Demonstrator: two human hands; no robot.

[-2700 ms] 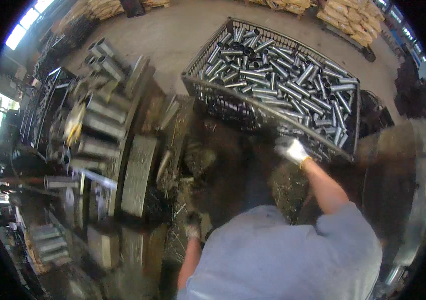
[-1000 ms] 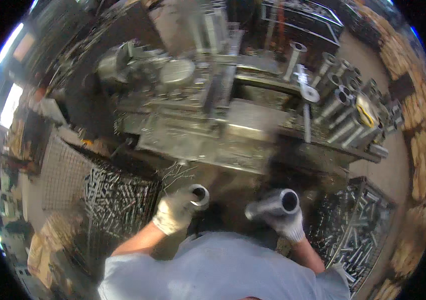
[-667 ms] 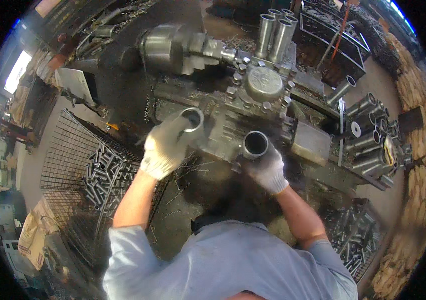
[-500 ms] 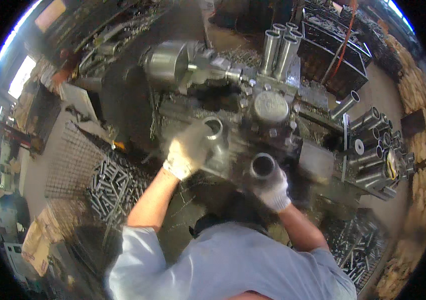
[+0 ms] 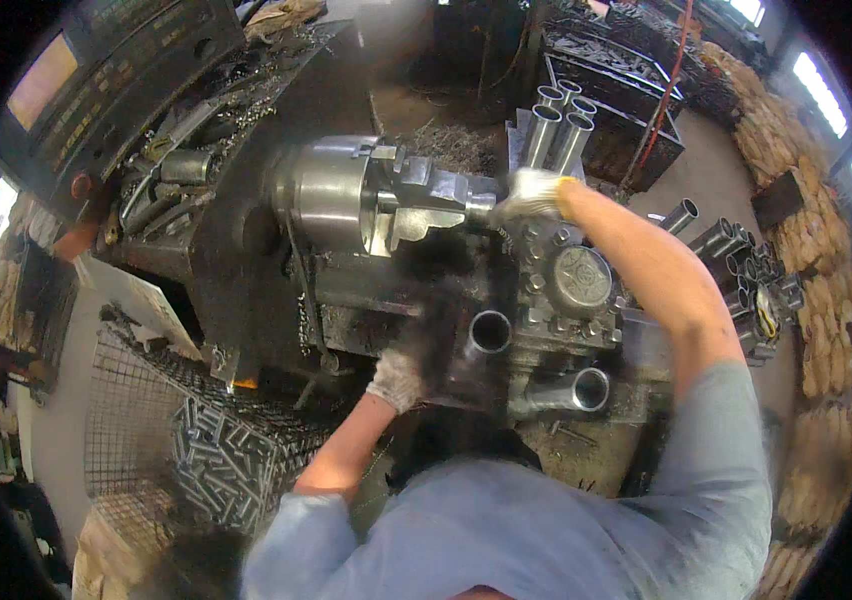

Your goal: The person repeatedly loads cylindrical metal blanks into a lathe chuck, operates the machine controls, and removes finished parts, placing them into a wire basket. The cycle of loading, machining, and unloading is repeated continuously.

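I see the gloved left hand (image 5: 398, 377) now low, clenched around the short grey steel tube (image 5: 481, 340) beside the dark lathe carriage (image 5: 556, 300). The gloved right hand (image 5: 529, 193) has moved up to the shiny round steel chuck (image 5: 346, 195), grasping a tube end at its jaws.

Gloved hands: two, left hand (image 5: 398, 378), right hand (image 5: 529, 193)
Lathe chucks: one, chuck (image 5: 346, 195)
Upright tubes, far centre: four counted, tube cluster (image 5: 558, 120)
Tubes on the carriage, near: two, near left tube (image 5: 487, 335), near right tube (image 5: 571, 391)
Wire baskets, near left: one, basket (image 5: 171, 440)
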